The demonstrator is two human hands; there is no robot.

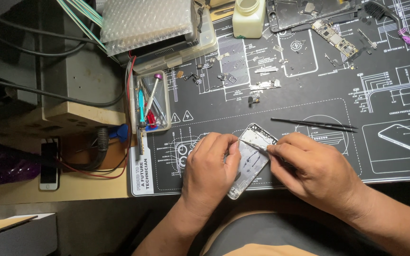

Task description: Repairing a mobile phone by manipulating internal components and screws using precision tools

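Left hand [209, 166] curled over a silver phone housing [252, 159], thumb and fingers clamping its long edges; housing lies tilted on the near part of the black repair mat [309, 156], its lower corner over the mat's front border.

Right hand [309, 168] pinches fine metal tweezers [252, 144], tips down inside the housing's upper half. What the tips touch is too small to tell.

Handling, as judged: housing is a thin metal shell, light and stiff, probably slick on the outer faces. Safest hold is along the side rails, as the left hand has it; the open inner face appears to carry small fittings that would not take pressure. Tweezers are springy and need a steady pinch near mid-length.

Around: a second pair of black tweezers [314, 124] lies on the mat just beyond the right hand. Loose small parts and screws [262, 85] scattered mid-mat. A bare circuit board [335, 40] and a dark phone frame [309, 12] farther back, with a white plastic bottle [248, 18] beside. A clear tray of screwdrivers [150, 102] sits at the mat's left edge. A brush with a purple handle [404, 28] top right. A small white phone [49, 166] rests on the bench [86, 187] far left.
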